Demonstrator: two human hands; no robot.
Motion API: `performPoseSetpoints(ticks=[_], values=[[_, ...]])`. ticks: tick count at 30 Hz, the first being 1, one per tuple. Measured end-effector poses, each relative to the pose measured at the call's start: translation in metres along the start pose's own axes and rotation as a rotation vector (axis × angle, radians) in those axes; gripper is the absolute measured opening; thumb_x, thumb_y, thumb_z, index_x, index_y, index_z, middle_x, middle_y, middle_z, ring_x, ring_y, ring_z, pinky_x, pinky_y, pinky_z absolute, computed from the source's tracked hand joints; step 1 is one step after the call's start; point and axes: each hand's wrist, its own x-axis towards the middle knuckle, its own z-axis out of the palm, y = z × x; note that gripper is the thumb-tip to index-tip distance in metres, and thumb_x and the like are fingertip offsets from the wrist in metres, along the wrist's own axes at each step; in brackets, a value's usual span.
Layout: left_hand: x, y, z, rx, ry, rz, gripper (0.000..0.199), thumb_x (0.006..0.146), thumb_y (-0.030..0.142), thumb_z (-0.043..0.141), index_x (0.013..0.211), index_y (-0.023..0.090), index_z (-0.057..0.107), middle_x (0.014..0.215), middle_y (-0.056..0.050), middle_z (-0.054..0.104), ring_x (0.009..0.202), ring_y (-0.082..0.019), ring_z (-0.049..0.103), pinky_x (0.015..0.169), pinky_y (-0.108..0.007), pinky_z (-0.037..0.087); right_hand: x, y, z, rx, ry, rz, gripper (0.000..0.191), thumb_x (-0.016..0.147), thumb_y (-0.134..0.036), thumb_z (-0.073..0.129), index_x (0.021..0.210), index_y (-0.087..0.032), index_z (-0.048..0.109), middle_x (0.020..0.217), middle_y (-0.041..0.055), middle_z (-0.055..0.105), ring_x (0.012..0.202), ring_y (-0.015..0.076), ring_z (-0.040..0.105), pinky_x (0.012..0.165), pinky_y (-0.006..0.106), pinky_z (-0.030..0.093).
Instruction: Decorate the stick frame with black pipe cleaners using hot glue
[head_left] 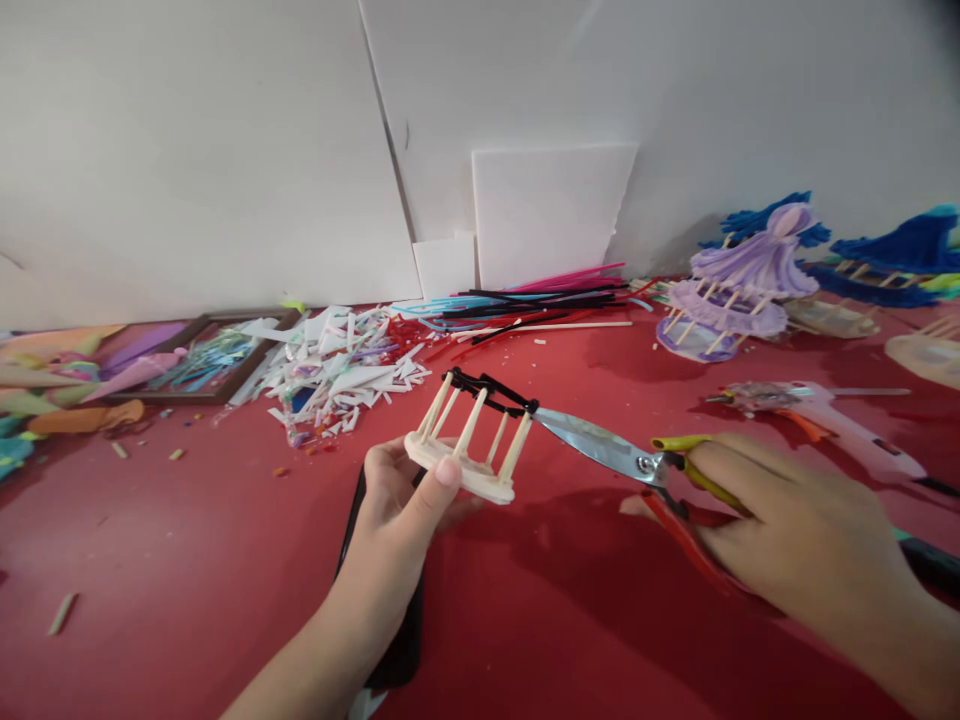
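Observation:
My left hand (401,510) grips a small craft frame (461,470) by its pale oval base, thumb on the near edge. Several short wooden sticks rise from that base. Black strips (487,388) join the stick tops in a ring. In my right hand (795,530) is a pair of scissors (615,447) with yellow and red handles, pointing left. The blades look closed or nearly so, and their tip meets the right end of the black ring. Whether the blades touch or pinch a strip, I cannot tell. Beneath my left hand lies a dark phone-like slab (401,640).
White scraps (337,365) are heaped at the back left beside a brown frame (217,390). Colored strips (525,300) lie by the white boards (551,210). A glue gun (847,425), a purple tiered model (750,290) and a blue model (892,255) are at right.

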Motion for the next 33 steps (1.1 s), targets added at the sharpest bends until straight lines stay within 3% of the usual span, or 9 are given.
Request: performPoseSetpoints(ticks=[5,9,12,15,19,23,28,33], values=[[0.000,0.001,0.001,-0.023,0.001,-0.010,0.051,0.072,0.051,0.075,0.096,0.021,0.043,0.104,-0.006,0.067,0.096,-0.024,0.069,0.077,-0.039,0.059,0.004,-0.001,-0.003,0.009,-0.006,-0.069,0.048,0.092,-0.057,0.036,0.067,-0.023,0.059,0.057,0.0011,0.066,0.046,0.0214,0.064,0.041,0.030,0.038],[0.000,0.001,0.003,-0.045,0.028,-0.020,0.048,0.072,0.048,0.077,0.095,0.021,0.044,0.105,-0.007,0.066,0.098,-0.024,0.068,0.075,-0.038,0.059,0.003,0.001,-0.004,0.068,-0.062,-0.119,0.043,0.088,-0.059,0.047,0.065,-0.024,0.056,0.049,-0.0017,0.059,0.040,0.0185,0.059,0.038,0.027,0.036],[0.001,0.003,0.005,-0.088,0.015,-0.035,0.047,0.072,0.046,0.077,0.096,0.021,0.046,0.103,-0.005,0.066,0.094,-0.023,0.069,0.078,-0.040,0.058,0.002,0.002,-0.002,0.141,-0.066,-0.074,0.042,0.088,-0.059,0.050,0.065,-0.023,0.055,0.049,-0.0023,0.056,0.040,0.0167,0.057,0.041,0.026,0.038],[0.002,0.008,0.006,-0.179,-0.020,-0.117,0.041,0.078,0.045,0.072,0.101,0.021,0.048,0.102,-0.005,0.067,0.089,-0.023,0.071,0.078,-0.039,0.058,0.003,0.002,-0.001,0.212,-0.043,-0.018,0.042,0.088,-0.061,0.049,0.073,-0.022,0.056,0.054,-0.0011,0.059,0.044,0.0166,0.059,0.043,0.026,0.040],[0.005,0.019,0.009,-0.331,-0.027,-0.297,0.030,0.087,0.047,0.057,0.102,0.022,0.049,0.109,-0.011,0.066,0.095,-0.032,0.071,0.069,-0.036,0.059,0.006,0.002,-0.002,0.302,-0.113,0.000,0.041,0.086,-0.064,0.051,0.083,-0.023,0.054,0.059,-0.0018,0.060,0.047,0.0157,0.060,0.043,0.023,0.043],[0.007,0.023,0.007,-0.456,-0.087,-0.420,0.032,0.085,0.045,0.059,0.107,0.023,0.050,0.108,-0.012,0.068,0.093,-0.033,0.072,0.065,-0.032,0.059,0.004,0.000,-0.002,0.321,-0.153,0.008,0.039,0.085,-0.063,0.052,0.085,-0.024,0.052,0.060,-0.0026,0.060,0.047,0.0154,0.061,0.041,0.022,0.045],[0.004,0.014,0.000,-0.434,-0.194,-0.336,0.062,0.074,0.039,0.075,0.127,0.029,0.044,0.108,-0.010,0.070,0.090,-0.029,0.073,0.064,-0.030,0.058,0.003,-0.003,-0.001,0.333,-0.142,0.003,0.041,0.086,-0.066,0.049,0.087,-0.025,0.053,0.060,-0.0019,0.061,0.048,0.0165,0.062,0.039,0.023,0.045],[-0.004,0.008,0.001,-0.302,-0.246,-0.202,0.061,0.075,0.029,0.076,0.129,0.032,0.048,0.111,-0.007,0.071,0.100,-0.028,0.070,0.076,-0.035,0.058,0.005,-0.004,-0.003,0.379,-0.145,-0.001,0.039,0.085,-0.064,0.052,0.089,-0.024,0.053,0.064,-0.0011,0.062,0.049,0.0165,0.061,0.041,0.024,0.046]])
